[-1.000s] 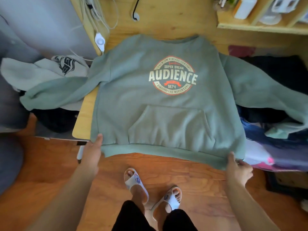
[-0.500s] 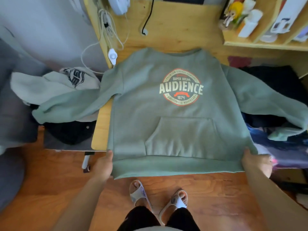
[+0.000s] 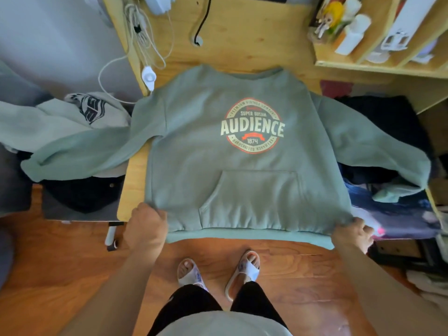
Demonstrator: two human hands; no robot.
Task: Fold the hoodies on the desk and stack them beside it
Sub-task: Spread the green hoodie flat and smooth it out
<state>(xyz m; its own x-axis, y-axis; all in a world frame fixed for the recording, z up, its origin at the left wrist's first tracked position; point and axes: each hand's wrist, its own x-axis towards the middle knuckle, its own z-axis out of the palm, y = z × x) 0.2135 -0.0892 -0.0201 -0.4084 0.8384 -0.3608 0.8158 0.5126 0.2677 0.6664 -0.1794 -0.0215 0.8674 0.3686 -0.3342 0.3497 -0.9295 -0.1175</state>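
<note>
Two hands hold the green hoodie (image 3: 218,154) by its hem at the surface's (image 3: 132,180) near edge: the left hand (image 3: 145,229) has its grip curled round the left hem corner, the right hand (image 3: 351,235) round the right corner. It lies flat, print up, its hem hanging past that edge. Its left sleeve drapes off the left edge onto a pale hoodie (image 3: 60,117); its right sleeve lies over dark clothes (image 3: 388,122).
</note>
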